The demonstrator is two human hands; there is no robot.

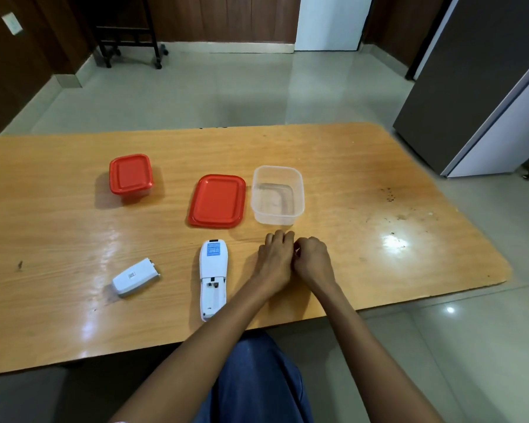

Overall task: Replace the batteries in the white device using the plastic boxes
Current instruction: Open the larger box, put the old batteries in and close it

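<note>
A wooden tabletop [364, 184] fills the middle of the frame, and both hands meet just right of centre, knuckles toward the camera. The left hand [276, 258] and the right hand [312, 258] touch each other, each with its fingers curled inward; whether either grip holds anything cannot be told, since the palms and fingertips are hidden. Just left of the hands lies the white device [213, 277], lengthwise toward the viewer, back side up, with a blue label near its far end and its battery compartment uncovered near the lower end; what lies inside the compartment is too small to make out. Its white battery cover [136, 278] lies apart at the lower left, tilted on the wood. Above the hands stands an open clear plastic box [278, 195], and a red lid [217, 201] lies flat just beside it to the left. Farther left, well apart, a second plastic box [131, 176] sits closed under a red lid. A blue-clad leg [257, 380] shows at the bottom centre.
</note>
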